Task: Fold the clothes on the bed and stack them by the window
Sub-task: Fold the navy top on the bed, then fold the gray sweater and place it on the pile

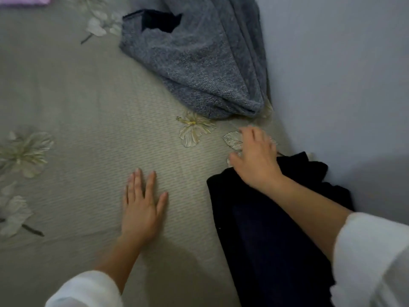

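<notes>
Head view: the left hand point(143, 207) lies flat on the floral bed cover point(88, 107), fingers straight, its grip open and holding nothing. The right hand point(254, 158) sits on the far edge of a black garment point(265, 240), fingers bent and blurred; whether its grip has closed on the cloth cannot be told. The black garment lies along the bed's right edge, beside the wall point(332, 63). A folded grey knit garment point(199, 63) lies farther along the same edge, against the wall, apart from the black one. A purple item point(24, 0) shows at the far left corner.
</notes>
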